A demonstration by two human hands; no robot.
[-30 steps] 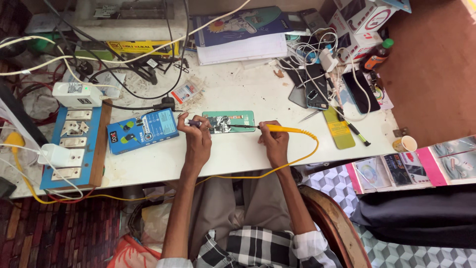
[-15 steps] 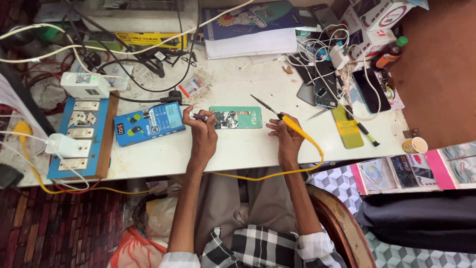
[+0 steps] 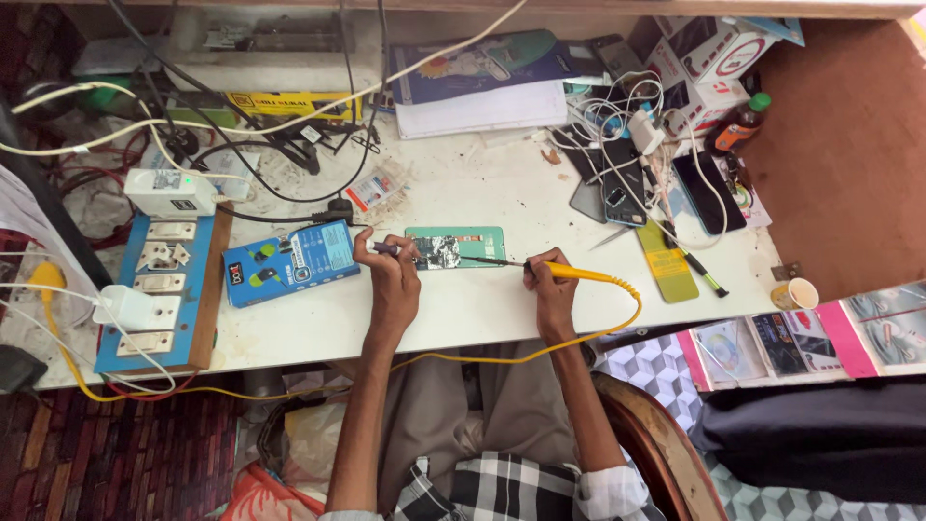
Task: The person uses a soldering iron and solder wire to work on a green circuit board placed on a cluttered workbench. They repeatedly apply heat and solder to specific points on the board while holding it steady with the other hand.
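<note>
White workbench [image 3: 502, 318] fills the view, cluttered along its far edge; blue switchboard [image 3: 164, 289] at the left, blue box [image 3: 289, 262] next along; dead centre lies the opened green phone [image 3: 455, 247], flat on the bench; right hand [image 3: 552, 294] clamped round the yellow soldering iron [image 3: 569, 273], tip over the phone; left hand [image 3: 391, 280] pinching a small purple-tipped tool [image 3: 386, 248] at the phone's left edge

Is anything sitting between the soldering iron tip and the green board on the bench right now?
Nothing visible does. The right hand holds the yellow soldering iron with its dark tip reaching left over the green board. The left hand pinches a small tool at the board's left end, clear of the tip.
</note>
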